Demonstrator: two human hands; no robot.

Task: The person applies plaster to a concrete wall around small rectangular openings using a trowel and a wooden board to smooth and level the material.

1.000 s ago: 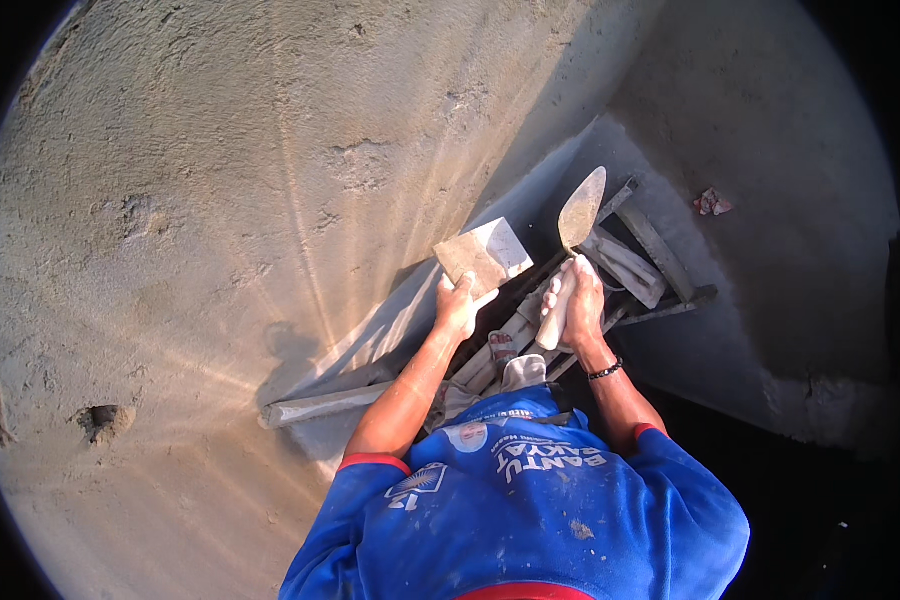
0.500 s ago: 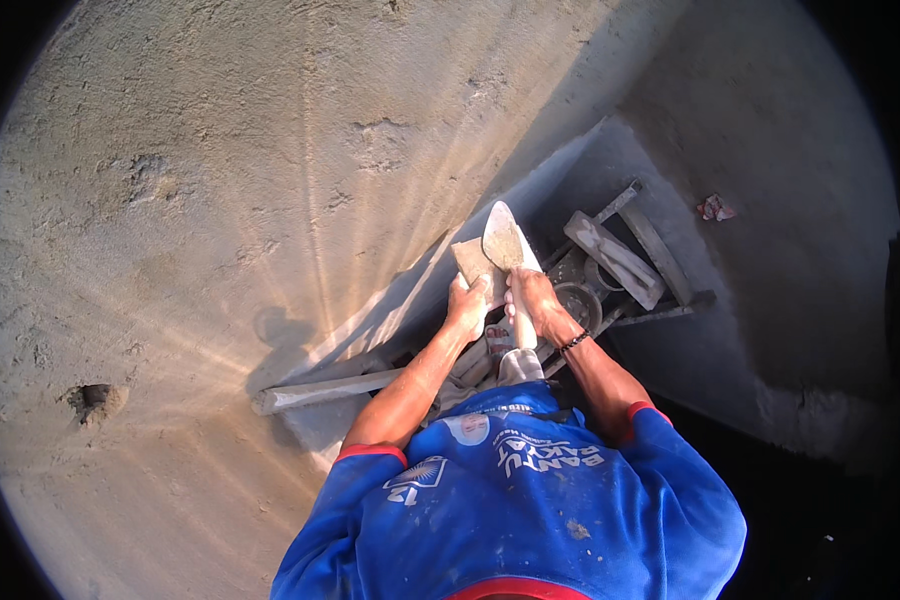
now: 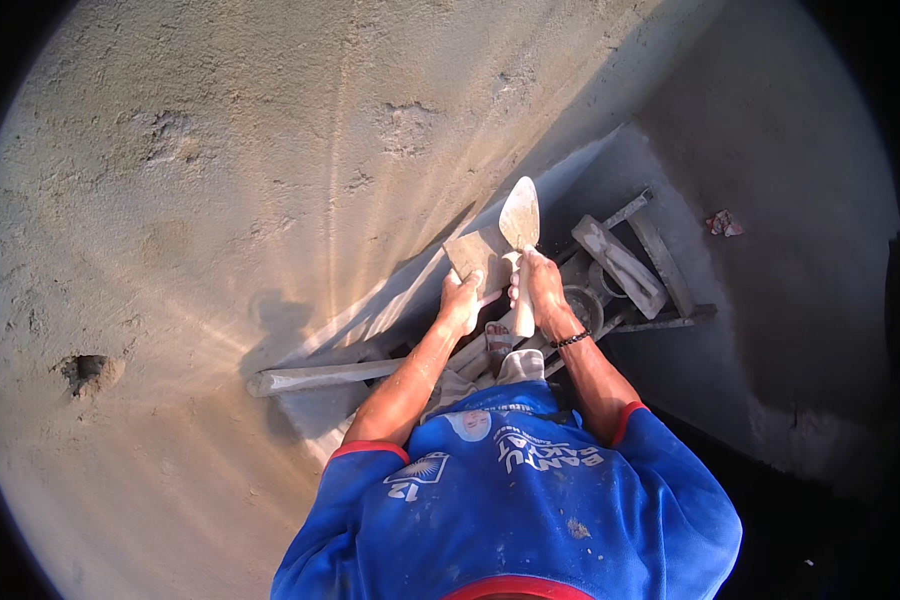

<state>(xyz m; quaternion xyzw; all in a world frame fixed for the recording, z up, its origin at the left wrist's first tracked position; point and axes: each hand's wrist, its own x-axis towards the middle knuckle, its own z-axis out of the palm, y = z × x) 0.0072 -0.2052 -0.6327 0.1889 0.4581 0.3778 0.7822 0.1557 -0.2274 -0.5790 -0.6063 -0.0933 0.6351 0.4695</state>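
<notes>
My right hand is closed round the handle of a pointed trowel. Its leaf-shaped metal blade points away from me and has grey smears on it. In my left hand is a flat, thin grey-brown board, gripped at its near edge with the thumb on top. Board and trowel are side by side at chest height, the blade reaching beyond the board's far right corner. Whether the two touch, I cannot tell.
A rough plastered wall fills the left, with a hole low down. Below my hands are a bucket, a wooden stool-like frame with a plank on it, and a long timber. Crumpled litter lies at right.
The trowel blade has moved forward, away from me, and overlaps the board less. More of the board's face shows now. The whole view has shifted slightly.
</notes>
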